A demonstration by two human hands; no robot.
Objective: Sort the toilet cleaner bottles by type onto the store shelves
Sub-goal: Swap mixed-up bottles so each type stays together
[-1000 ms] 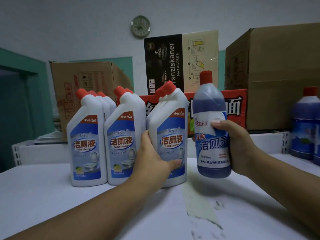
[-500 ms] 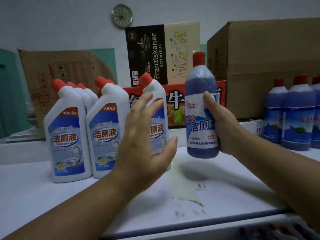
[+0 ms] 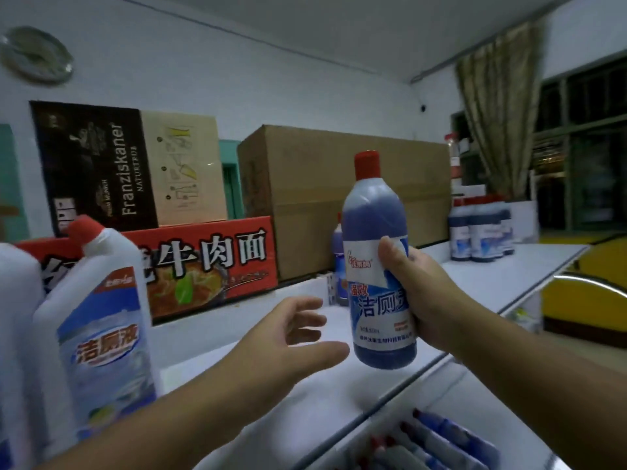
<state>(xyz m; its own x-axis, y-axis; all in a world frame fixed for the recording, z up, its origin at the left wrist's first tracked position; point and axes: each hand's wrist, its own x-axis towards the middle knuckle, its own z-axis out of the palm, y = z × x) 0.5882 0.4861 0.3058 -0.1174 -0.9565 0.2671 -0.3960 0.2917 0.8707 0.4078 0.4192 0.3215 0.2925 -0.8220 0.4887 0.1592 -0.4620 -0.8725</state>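
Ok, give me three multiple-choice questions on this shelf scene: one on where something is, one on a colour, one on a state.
1. Where does the group of blue bottles stand?
A. On the floor
B. At the far right end of the top shelf
C. On a chair

2. What colour is the cap of the held bottle in the right hand?
A. Green
B. White
C. Red

3. How is the left hand?
A. Open, holding nothing
B. Clenched in a fist
C. Gripping the held bottle

Answers: B, they stand clustered on the shelf's white surface; C, the cap is red above the blue liquid; A, its fingers are spread and hold nothing.
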